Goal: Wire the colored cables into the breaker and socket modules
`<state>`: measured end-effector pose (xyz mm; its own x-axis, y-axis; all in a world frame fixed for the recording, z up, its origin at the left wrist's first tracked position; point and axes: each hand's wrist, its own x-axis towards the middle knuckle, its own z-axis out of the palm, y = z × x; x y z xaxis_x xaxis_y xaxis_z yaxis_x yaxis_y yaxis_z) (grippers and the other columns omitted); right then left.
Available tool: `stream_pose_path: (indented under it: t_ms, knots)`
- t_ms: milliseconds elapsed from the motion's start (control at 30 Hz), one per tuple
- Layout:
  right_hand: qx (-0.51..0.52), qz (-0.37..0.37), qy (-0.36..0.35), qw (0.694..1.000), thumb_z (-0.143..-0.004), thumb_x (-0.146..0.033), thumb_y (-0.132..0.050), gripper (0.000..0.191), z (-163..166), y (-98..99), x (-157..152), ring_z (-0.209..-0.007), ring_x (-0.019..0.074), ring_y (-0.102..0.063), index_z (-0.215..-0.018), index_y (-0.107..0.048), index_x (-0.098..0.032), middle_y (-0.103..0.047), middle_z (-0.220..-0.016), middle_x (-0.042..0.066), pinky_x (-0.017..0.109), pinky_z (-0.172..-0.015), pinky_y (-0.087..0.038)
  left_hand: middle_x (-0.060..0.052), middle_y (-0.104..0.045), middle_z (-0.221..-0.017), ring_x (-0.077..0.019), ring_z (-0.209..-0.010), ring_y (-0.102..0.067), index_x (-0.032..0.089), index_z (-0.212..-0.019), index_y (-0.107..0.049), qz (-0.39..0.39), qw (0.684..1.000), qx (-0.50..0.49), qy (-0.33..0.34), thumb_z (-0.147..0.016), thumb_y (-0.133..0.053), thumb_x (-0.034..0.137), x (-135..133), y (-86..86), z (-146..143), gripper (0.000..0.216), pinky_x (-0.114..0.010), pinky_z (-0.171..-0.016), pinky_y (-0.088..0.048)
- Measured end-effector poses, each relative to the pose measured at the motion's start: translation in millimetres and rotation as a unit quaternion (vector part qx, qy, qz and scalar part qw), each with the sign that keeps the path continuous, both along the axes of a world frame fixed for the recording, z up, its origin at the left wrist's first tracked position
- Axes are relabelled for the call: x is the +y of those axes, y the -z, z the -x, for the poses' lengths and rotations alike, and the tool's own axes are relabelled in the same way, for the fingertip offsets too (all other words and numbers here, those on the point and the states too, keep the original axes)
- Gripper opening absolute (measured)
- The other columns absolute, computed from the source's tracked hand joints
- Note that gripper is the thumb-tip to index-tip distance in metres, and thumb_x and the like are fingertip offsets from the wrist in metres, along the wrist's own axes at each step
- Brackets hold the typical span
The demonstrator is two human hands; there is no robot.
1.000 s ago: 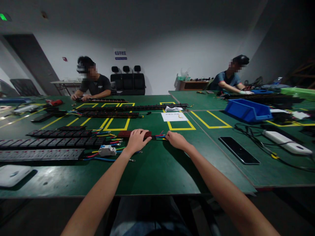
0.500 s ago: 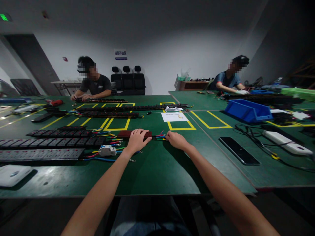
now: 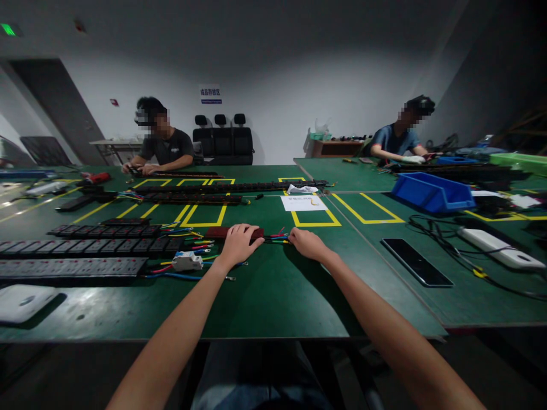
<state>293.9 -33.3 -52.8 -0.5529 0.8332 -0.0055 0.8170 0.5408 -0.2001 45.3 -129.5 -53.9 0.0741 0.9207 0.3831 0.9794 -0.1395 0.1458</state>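
My left hand (image 3: 236,245) is curled over the right end of a dark red strip (image 3: 219,232) lying on the green table (image 3: 273,296). Coloured wires (image 3: 277,237) stick out of that end toward the right. My right hand (image 3: 305,244) pinches these wires with closed fingers. A small white breaker (image 3: 187,261) with blue, red and green leads lies just left of my left wrist.
Long black socket strips (image 3: 77,247) lie in rows at left, more (image 3: 192,199) farther back inside yellow floor-tape boxes. A phone (image 3: 416,261), a white power strip (image 3: 498,247) with cables and a blue bin (image 3: 431,192) sit at right. Two persons work at the far side.
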Motion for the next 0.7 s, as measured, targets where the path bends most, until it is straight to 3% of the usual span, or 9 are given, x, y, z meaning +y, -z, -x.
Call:
stream_pose_path:
  t_ms: [700]
  knots:
    - [-0.003,0.000,-0.003,1.000,-0.110,-0.038,-0.040,0.029,0.4,3.6,3.8,-0.092,0.0240,-0.069,-0.111,-0.061,-0.019,-0.074,-0.109,0.013,0.028,-0.071,-0.035,-0.012,-0.065,-0.133,-0.0322,-0.126,-0.056,0.023,-0.139,-0.062,0.005,1.000,0.003,-0.003,-0.102,-0.050,0.057,-0.4,-1.1,-0.9,0.051,-0.049,-0.109,-0.041]
